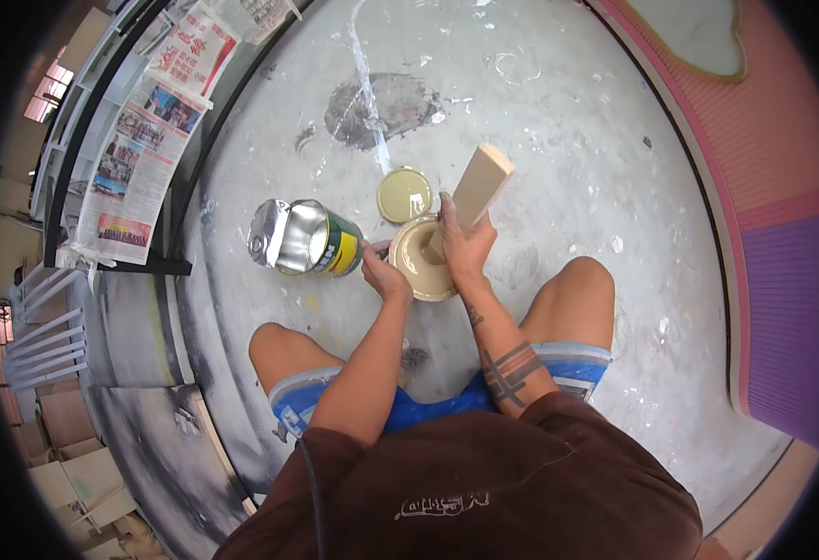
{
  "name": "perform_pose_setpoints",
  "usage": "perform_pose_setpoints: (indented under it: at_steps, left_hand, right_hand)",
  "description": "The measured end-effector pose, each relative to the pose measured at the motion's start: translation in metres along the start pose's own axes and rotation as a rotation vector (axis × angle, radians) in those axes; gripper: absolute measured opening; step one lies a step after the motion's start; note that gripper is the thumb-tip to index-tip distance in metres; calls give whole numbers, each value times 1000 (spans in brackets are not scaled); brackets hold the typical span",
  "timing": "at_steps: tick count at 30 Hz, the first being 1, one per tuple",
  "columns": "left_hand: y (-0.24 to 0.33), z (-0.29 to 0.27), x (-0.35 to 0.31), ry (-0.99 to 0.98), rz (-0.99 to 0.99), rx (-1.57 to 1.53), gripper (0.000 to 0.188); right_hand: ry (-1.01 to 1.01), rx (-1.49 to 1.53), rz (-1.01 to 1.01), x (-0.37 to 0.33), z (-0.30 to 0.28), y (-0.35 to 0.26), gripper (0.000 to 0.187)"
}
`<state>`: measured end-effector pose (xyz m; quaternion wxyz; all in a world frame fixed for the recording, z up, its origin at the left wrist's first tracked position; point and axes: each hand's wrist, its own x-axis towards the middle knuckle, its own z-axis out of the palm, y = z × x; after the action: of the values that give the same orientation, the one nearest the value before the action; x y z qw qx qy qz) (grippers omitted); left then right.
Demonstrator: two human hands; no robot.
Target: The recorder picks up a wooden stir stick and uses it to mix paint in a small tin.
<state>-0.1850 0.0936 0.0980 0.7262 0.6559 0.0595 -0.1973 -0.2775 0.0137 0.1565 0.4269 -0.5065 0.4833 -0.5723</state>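
Pale grey floor (559,373), spattered and streaked with paint, spreads around the seated person, with newspaper sheets (129,177) to the left and a ribbed pink and purple panel (787,177) to the right. Between the knees and slightly beyond them stands a round bucket (434,297) of beige paint (414,268). A flat wooden bar (477,191) slants through it: the long axis runs from the lower left, where the dipped end meets the paint, to the upper right, where the squared end points up and away from the body. The right hand (470,247) grips the bar partway along. The left hand (388,278) touches the bucket's left side; its fingers are partly hidden, so I cannot tell how tightly they close. Just beyond lies a round lid (406,194); an opened metal can (346,247) sits left.
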Motion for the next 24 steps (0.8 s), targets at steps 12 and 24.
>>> perform_pose_setpoints:
  at_steps: [12, 24]
  left_hand:
    - [2, -9, 8, -14, -12, -76, 59]
    - [-4, -15, 5, -29, 3, -49, 63]
  right_hand:
    - [-41, 56, -84, 4, -1, -41, 18]
    - [8, 217, -63, 18, -12, -92, 38]
